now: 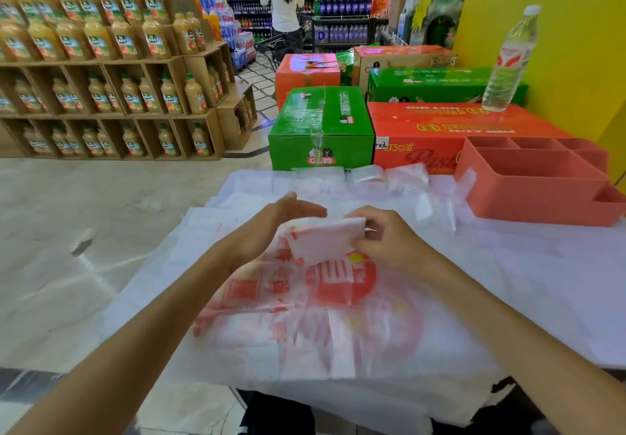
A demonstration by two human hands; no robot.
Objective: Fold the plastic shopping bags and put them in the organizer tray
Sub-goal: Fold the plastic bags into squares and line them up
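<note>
right hand (386, 241) pinching folded bag (325, 239), left hand (288, 212) flat, open alongside; next: carry to coral organizer tray (528, 194)

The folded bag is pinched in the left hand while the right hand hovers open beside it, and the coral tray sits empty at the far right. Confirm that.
The hands are swapped. In the head view the right hand pinches the folded bag, and the left hand hovers open beside it. The coral tray at the far right does look empty.

Open tabletop (542, 265) lies between the hands and the organizer tray (528, 184); stacked cartons (321, 123) wall the far edge.
</note>
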